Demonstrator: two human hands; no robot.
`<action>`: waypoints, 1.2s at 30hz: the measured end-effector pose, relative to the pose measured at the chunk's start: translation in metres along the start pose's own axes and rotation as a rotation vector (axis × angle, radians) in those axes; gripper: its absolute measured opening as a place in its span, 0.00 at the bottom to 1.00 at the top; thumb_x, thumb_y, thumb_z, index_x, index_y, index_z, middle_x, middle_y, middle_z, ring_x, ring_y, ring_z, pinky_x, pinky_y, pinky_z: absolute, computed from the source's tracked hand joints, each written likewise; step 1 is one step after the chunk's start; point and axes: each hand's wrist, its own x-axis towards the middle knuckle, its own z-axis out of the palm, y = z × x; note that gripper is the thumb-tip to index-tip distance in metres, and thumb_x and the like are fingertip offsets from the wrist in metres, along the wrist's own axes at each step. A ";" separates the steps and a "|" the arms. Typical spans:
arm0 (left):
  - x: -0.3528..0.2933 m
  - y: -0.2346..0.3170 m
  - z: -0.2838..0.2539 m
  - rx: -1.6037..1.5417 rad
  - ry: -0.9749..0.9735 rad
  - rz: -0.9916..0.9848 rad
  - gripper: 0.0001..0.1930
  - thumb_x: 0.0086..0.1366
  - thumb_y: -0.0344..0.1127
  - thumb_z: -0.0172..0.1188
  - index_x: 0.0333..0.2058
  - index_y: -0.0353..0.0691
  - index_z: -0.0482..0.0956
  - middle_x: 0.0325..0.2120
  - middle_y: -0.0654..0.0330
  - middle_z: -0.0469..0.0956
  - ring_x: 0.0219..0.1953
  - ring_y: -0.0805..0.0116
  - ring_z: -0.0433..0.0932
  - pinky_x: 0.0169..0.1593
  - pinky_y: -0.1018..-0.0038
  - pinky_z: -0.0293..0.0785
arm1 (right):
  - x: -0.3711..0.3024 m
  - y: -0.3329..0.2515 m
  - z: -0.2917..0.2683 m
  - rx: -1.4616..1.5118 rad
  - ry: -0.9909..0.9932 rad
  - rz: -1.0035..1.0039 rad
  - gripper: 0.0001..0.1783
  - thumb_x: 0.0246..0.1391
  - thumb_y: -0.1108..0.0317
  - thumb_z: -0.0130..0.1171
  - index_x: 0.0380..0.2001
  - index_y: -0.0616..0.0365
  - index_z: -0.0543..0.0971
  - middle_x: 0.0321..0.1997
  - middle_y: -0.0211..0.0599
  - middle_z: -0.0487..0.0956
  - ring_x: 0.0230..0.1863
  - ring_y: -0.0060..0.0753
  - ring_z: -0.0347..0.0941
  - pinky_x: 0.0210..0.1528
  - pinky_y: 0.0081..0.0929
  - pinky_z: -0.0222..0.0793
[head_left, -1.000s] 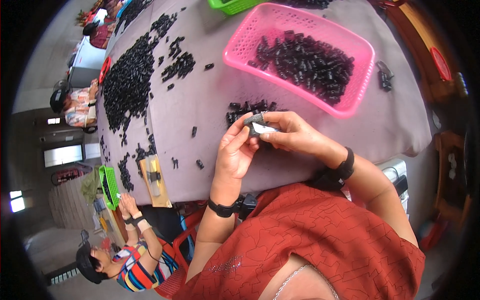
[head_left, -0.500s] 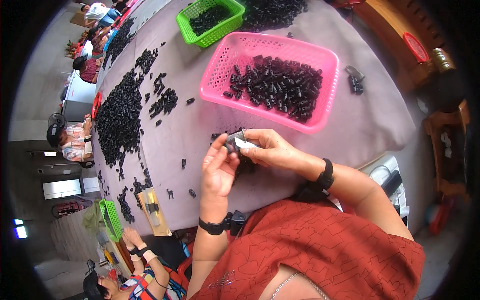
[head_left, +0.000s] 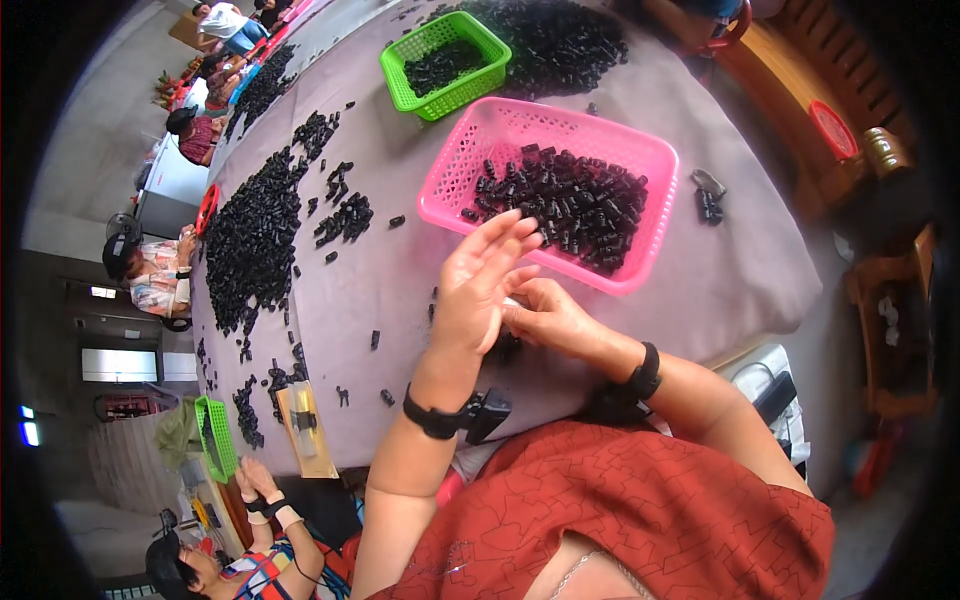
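Pink basket [head_left: 657, 195]: stands on the surface [head_left: 745, 270]; contains many black parts [head_left: 580, 210].
Left hand [head_left: 488, 272]: open, fingers extended over the pink basket's near rim.
Right hand [head_left: 545, 315]: pinches a white piece [head_left: 512, 302], mostly hidden, on the wearer's side of the pink basket.
Green basket [head_left: 455, 98]: beyond the pink basket, leftward; also contains black parts.
Heap [head_left: 250, 245]: similar parts, well left of the pink basket.

No legible text, labels, numbers or signs anywhere in view
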 end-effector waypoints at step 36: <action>-0.097 -0.024 -0.086 1.399 0.287 0.135 0.14 0.55 0.25 0.62 0.41 0.36 0.76 0.35 0.55 0.75 0.36 0.57 0.78 0.41 0.66 0.75 | -0.002 -0.013 0.007 -0.113 -0.020 0.062 0.08 0.61 0.63 0.55 0.34 0.56 0.74 0.20 0.19 0.67 0.19 0.09 0.58 0.19 0.13 0.53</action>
